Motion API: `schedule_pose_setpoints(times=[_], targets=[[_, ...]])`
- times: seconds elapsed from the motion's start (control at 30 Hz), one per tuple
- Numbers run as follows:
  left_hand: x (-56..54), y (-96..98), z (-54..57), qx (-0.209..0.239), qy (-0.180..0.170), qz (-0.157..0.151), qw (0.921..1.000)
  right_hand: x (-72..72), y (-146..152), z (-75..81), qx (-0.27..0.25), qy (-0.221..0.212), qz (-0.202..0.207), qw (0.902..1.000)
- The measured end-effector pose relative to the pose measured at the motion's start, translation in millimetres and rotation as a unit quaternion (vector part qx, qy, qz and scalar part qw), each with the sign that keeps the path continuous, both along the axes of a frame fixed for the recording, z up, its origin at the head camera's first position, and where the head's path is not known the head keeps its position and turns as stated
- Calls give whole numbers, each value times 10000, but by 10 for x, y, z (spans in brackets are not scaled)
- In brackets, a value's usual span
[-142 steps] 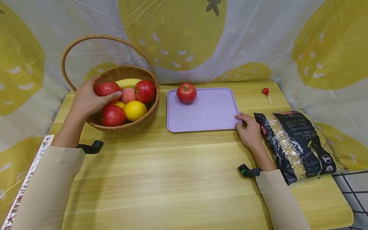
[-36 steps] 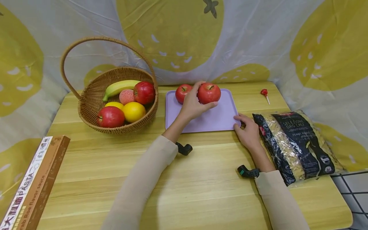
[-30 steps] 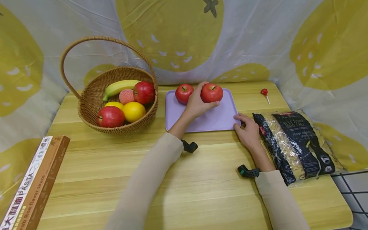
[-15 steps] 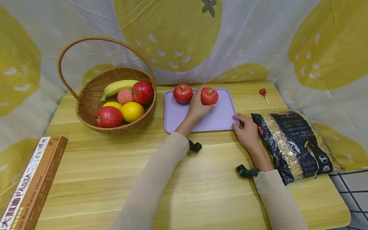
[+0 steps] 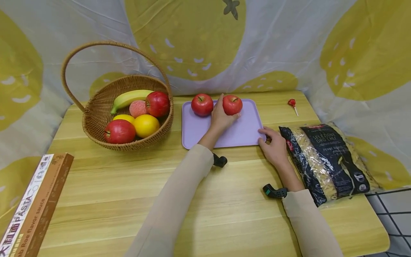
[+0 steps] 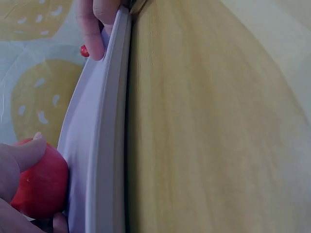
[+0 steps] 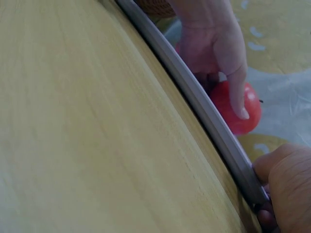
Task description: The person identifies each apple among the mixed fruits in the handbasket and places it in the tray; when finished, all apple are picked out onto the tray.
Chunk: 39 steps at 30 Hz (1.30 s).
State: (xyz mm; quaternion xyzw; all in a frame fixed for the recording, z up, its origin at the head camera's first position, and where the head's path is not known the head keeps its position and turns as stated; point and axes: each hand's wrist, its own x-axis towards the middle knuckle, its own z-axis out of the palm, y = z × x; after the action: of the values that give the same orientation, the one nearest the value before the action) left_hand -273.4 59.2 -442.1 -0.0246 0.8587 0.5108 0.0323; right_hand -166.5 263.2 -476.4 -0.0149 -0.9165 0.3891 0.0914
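Apple [image 5: 232, 105] in grasp, a person is working over a lilac tray [image 5: 245, 132] just right of center in the frame. The left hand [image 5: 221, 117] is clasping the red fruit near the tray's upper edge, its fingers lying along the left side and its thumb crossing the near side; whether the fruit is bearing fully on the tray, the views are not making certain. The right hand [image 5: 276, 146] is pinching the tray's lower right corner. A second apple [image 5: 202, 104] is sitting on the tray at its upper left, just beside the left hand.

The held fruit is looking firm, smooth and modest in weight, probably prone to rolling and to bruising if dropped; its widest part, with thumb opposing fingers, is offering the surest hold. The tray is appearing thin, stiff and light, likely to slide, and its raised rim is giving the best purchase.

At the left of the frame, a wicker basket [image 5: 96, 115] is holding more fruit, including a banana [image 5: 130, 99]; at right, a pasta bag [image 5: 330, 162] is lying below a red lollipop [image 5: 292, 102].
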Motion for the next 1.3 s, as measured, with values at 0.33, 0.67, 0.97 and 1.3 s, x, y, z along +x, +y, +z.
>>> schedule_pose_setpoints(times=[0.33, 0.67, 0.97, 1.3], targets=[[147, -125, 53, -58, 35, -490, 9988, -1, -9, -12, 39, 27, 35, 10000], [452, -463, 389, -455, 6, -1200, 9917, -11, -5, -18, 57, 19, 32, 10000], [685, -850, 637, -957, 701, -1445, 9824, -5, 21, -8, 73, 20, -22, 10000], [972, -1383, 862, -1011, 1773, -1402, 9689, -8, 16, -15, 44, 0, -18, 10000]])
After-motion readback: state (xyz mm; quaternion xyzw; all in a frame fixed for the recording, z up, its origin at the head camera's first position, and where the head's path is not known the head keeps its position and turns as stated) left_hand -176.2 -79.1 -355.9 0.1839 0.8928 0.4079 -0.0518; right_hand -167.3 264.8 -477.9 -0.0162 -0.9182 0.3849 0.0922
